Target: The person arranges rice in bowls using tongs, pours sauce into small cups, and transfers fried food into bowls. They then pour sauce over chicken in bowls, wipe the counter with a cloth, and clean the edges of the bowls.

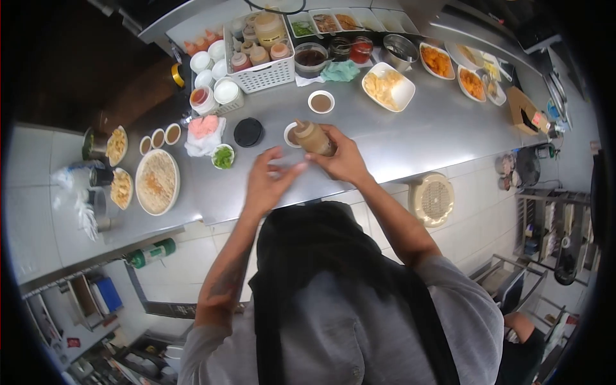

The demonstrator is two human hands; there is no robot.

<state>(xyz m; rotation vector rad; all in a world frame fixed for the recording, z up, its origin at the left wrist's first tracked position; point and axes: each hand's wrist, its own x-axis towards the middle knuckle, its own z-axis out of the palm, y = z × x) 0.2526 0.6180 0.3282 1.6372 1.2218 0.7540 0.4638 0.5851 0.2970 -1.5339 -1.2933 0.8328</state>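
A squeeze bottle (314, 137) of light brown sauce is in my right hand (344, 156), tilted with its nozzle to the upper left. Partly hidden behind it is a small white cup (291, 135) on the steel counter. My left hand (271, 179) is held just left of the bottle, fingers apart and holding nothing. Farther back stands another small cup of brown sauce (321, 102). Left of the bottle lie a round black lid (249, 132) and a small bowl of chopped greens (223, 156).
A white basket of sauce bottles (264, 77) stands at the back. Bowls of orange food (436, 61) and a white bowl of pale chips (403, 95) are to the right. A large oval dish (168, 199) sits at left. Another person's arm (521, 326) shows at lower right.
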